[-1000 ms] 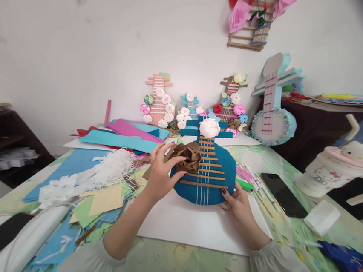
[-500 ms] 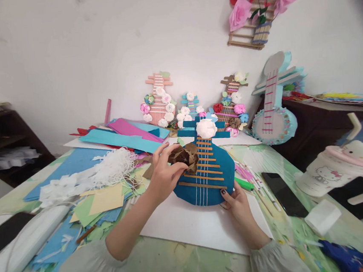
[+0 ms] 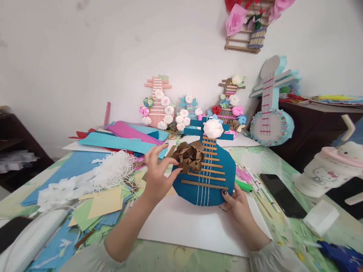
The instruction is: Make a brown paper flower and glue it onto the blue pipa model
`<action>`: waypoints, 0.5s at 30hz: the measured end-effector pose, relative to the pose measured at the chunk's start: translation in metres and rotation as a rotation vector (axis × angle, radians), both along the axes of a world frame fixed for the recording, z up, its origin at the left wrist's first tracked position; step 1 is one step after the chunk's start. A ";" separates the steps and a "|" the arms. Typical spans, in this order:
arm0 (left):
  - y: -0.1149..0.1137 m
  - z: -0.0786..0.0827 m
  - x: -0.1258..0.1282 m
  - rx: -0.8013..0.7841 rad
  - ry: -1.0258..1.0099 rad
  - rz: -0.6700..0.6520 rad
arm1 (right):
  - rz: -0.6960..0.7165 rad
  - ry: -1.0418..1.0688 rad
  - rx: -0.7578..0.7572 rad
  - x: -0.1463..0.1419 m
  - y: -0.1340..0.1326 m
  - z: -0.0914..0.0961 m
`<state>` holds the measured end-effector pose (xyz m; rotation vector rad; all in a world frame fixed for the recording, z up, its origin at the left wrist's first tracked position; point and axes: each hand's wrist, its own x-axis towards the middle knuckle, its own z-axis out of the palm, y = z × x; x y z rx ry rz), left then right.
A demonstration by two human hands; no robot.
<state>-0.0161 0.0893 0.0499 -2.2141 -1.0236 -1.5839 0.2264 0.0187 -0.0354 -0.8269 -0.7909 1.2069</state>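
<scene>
A teal paper lute with tan wooden strips and white strings stands tilted above a white board. A white paper flower sits at its neck. My right hand pinches the lute's lower rim from below. My left hand presses a crumpled brown paper flower against the lute's upper left face, thumb and fingertips touching the flower's edge.
Coloured paper sheets, white string and scraps cover the table's left. Finished paper lutes lean on the wall. A black phone, pens, a cartoon-cat cup and a white block lie at the right.
The lute has tipped slightly right and the brown flower shifted a little right on its face under my left fingers. My right hand has kept its grip on the rim.
</scene>
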 end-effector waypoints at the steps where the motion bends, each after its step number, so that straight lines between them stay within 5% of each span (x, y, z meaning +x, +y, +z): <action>1: 0.001 -0.001 0.000 0.016 0.010 0.015 | 0.001 0.005 -0.008 0.000 0.000 0.000; 15: 0.001 0.000 0.000 0.049 0.031 -0.019 | 0.003 -0.018 -0.012 -0.002 -0.002 0.003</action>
